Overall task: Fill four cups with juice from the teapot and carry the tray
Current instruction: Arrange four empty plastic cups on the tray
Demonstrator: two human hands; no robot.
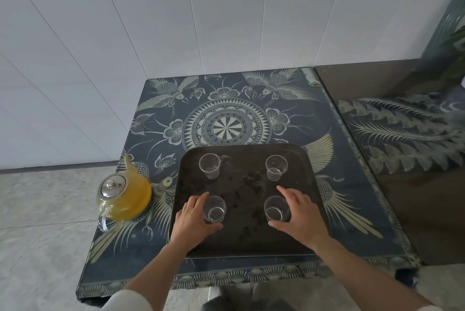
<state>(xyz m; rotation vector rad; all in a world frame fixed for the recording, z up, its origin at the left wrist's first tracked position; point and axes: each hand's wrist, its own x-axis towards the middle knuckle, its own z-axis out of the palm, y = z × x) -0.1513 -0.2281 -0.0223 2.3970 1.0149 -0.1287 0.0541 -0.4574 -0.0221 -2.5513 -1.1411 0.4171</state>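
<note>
Cupping the two near cups on the tray (247,247), both hands are spread fairly wide rather than clenched. The left hand (195,217) is curving round the near-left cup (214,209), fingers and thumb wrapping its sides; the right hand (298,215) is doing the same to the near-right cup (276,208), thumb at the front, fingers reaching past it. Whether the skin is pressing the plastic or only lying against it, I cannot tell.

Farther back on the tray, the far-left cup (209,166) and far-right cup (276,167) are standing upright and well apart. All four are looking clear, thin and empty, so they are probably light, easy to tip and easy to crush; a gentle hold low on the wall would suit them.

Left of the tray, the teapot (124,197) is sitting near the table (251,89) edge, holding plenty of orange juice. Being glass and so full, it is likely heavy and slippery; its handle (105,220), facing the person, is the place to take it.
</note>
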